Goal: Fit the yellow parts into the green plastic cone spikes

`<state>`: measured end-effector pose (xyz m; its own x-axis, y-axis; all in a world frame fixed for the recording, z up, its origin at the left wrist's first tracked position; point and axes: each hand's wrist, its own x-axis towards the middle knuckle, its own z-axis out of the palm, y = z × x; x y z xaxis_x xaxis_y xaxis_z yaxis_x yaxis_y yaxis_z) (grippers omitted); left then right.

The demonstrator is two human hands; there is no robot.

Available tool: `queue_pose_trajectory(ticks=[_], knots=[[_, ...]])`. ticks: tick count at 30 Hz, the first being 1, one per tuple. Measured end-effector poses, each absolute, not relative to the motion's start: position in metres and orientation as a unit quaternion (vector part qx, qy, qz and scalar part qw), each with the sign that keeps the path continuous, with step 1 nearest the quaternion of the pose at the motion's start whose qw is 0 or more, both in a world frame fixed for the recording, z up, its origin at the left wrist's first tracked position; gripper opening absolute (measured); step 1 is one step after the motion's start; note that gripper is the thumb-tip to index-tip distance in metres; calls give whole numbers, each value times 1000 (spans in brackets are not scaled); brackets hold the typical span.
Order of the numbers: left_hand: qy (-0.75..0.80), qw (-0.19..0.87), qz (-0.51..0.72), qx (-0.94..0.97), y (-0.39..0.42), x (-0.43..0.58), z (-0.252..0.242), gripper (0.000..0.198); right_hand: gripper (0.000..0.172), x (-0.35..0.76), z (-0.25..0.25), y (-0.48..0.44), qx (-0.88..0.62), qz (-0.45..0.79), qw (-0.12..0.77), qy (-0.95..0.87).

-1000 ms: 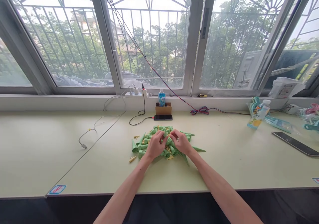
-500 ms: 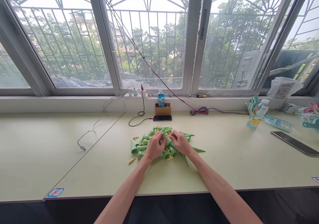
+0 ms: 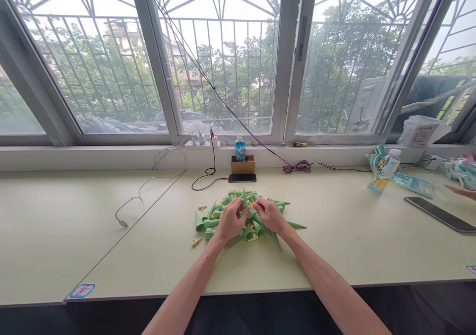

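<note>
My left hand (image 3: 232,219) is closed on a green plastic plant watering spike (image 3: 244,199), its point turned up. Just to the right, my right hand (image 3: 270,215) is pinched close to the spike; whatever its fingertips hold is too small and covered to make out. Both hands are over a pile of green spikes (image 3: 256,227) and green caps, with small yellow T-shaped pieces (image 3: 196,241) mixed in and lying at the left side. Some spikes (image 3: 296,224) stick out of the pile to the right. My hands hide the pile's middle.
Behind the pile lie a phone (image 3: 242,177) on a cable and a small cardboard box (image 3: 243,166) with a blue bottle (image 3: 240,149). To the right are a juice bottle (image 3: 384,171), another phone (image 3: 441,214) and another person's hand (image 3: 462,191). A white cable (image 3: 122,222) lies left.
The spike in my left hand now stands up more visibly above the fingers. My hands stay almost in place. Another person's hand has come in at the right edge.
</note>
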<state>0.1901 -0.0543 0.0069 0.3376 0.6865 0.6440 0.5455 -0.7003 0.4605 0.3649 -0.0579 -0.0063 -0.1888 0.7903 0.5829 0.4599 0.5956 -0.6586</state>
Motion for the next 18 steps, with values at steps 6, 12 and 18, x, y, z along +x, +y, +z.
queue_pose_trajectory(ticks=[6, 12, 18], knots=[[376, 93, 434, 813, -55, 190, 7, 28, 32, 366, -6, -58, -417, 174, 479, -753], [371, 103, 436, 814, -55, 190, 7, 24, 34, 365, -6, -58, -418, 175, 479, -752], [350, 119, 439, 819, -56, 191, 8, 22, 36, 365, -6, -57, -418, 176, 484, -748]])
